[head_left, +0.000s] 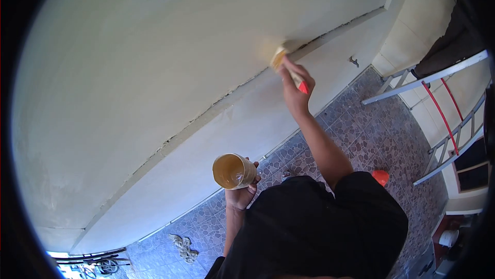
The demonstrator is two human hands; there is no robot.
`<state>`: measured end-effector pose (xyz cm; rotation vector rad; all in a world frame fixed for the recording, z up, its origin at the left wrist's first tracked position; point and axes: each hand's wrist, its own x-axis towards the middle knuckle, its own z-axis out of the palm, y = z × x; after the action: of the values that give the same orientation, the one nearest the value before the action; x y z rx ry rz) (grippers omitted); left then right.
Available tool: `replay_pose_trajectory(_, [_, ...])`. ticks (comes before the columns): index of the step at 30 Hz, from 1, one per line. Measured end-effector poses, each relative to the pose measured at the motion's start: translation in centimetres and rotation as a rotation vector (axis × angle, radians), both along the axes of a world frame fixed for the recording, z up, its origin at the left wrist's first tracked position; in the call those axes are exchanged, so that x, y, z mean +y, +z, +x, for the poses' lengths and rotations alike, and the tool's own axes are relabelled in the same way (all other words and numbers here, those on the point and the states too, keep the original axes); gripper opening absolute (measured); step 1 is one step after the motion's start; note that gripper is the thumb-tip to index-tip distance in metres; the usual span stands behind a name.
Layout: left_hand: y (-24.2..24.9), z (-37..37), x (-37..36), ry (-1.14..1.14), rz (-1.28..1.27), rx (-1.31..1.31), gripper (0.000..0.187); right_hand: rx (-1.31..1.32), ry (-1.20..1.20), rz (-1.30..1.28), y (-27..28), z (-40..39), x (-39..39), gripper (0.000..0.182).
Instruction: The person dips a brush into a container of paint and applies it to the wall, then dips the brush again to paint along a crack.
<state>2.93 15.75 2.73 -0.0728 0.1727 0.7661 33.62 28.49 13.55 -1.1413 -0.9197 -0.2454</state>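
— Where's the brush [282,60] sit against that big pale wall [129,57]?

— Bristles touch the wall at the cracked seam [206,114], up-left of the right hand [296,91], whose fingers wrap its red-tipped handle (axis slanting down-right).

— And the cup [233,171]?

— Yellowish, tilted, gripped in the left hand [241,194], well below.
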Motion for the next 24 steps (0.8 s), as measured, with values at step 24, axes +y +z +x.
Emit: replay_pose_trajectory(24, [0.0, -0.8, -1.2, -0.010, -0.006, -0.033, 0.060, 0.539, 0.017, 0.173, -0.7, 8.5, 4.4, 0.033])
